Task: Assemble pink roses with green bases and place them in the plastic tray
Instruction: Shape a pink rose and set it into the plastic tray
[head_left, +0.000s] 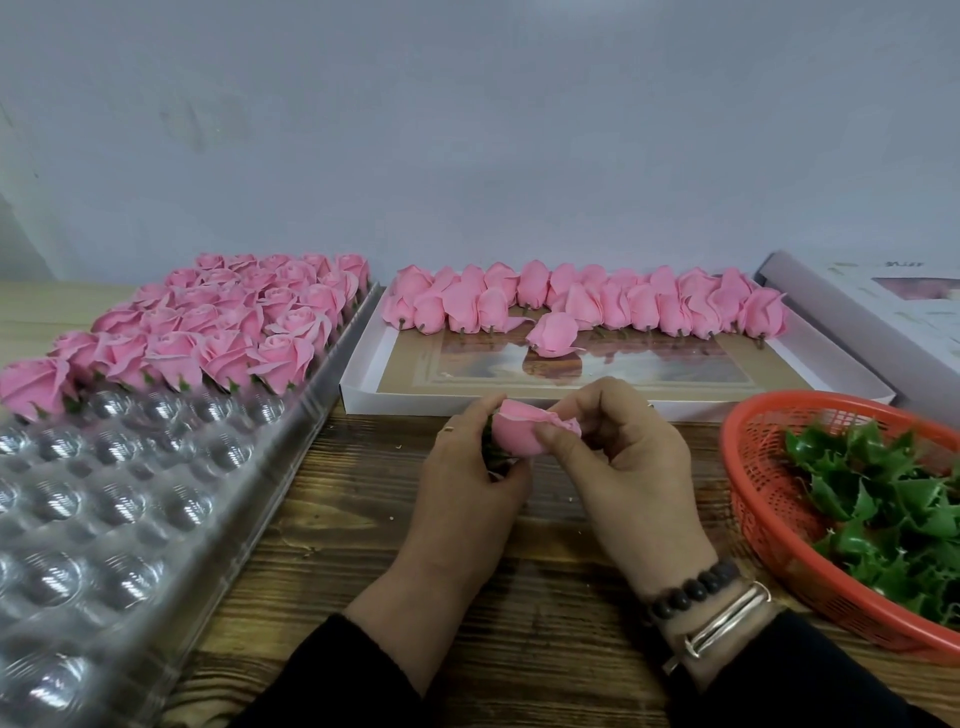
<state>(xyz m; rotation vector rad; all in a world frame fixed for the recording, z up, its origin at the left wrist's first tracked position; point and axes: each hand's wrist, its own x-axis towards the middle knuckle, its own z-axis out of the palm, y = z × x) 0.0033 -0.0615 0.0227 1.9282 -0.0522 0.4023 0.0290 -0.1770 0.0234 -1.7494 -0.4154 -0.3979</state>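
— Head view puts both hands dead centre. Why grip the pink rose (519, 434) that way?

— Her left hand (470, 470) is curled round the bud's lower end, where a bit of green base (489, 448) peeks out beside her fingers. I'd say that steadies the joint. Her right hand (631, 462) pinches the outer petals between thumb and fingertips, likely to open them out.

— And the supplies?

— Beyond her fingertips, closed buds (587, 306) lie in a white box (571, 397). Loose green bases (883, 499) sit in a red basket (753, 467), just outside her right knuckles.

— Finished ones?

— Past her left fingers, the plastic tray (156, 493) holds finished roses (218, 322) in its far rows; the near cups wait empty.
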